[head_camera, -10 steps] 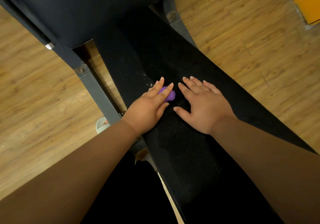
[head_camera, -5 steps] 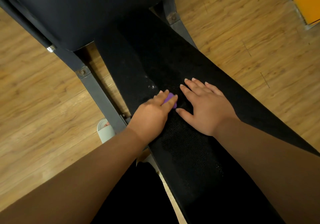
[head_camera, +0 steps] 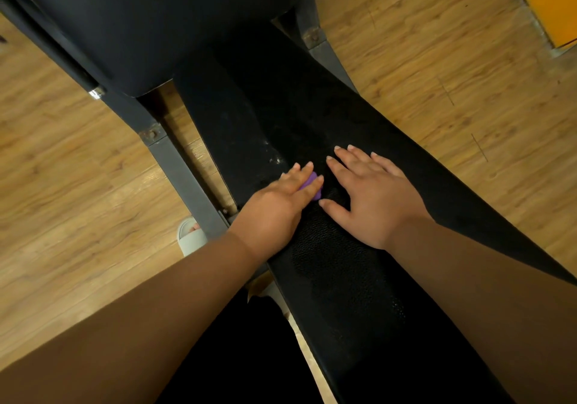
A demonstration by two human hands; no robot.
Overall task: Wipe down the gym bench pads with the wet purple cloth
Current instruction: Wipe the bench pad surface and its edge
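Two pads in view; only the long bench pad (head_camera: 359, 294) shows wiping, with damp sheen and droplets around and below the hands. Its far stretch and the upper pad (head_camera: 150, 23) look dry, so most work probably remains. Left hand (head_camera: 278, 204) presses the purple cloth (head_camera: 309, 182) onto the long pad's left side, fingers straight. Right hand (head_camera: 371, 204) lies flat and empty just beside. Versus a second ago, left hand and cloth sit slightly nearer the body; right hand scarcely shifted.
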